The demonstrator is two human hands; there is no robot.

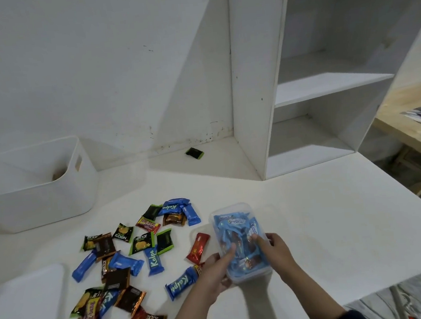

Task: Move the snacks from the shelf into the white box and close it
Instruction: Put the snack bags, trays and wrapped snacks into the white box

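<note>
Your left hand (217, 268) and right hand (276, 251) both grip the small clear tub (239, 240) of blue snack packets on the desk (323, 213), fingers curled over its rim. It looks light, thin-walled and slippery, so hold its sides. The white box (36, 189) sits well apart, back left.

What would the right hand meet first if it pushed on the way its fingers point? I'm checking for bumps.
The right hand points into the clear tub, so probably the blue snack packets inside; depth is unclear.
</note>
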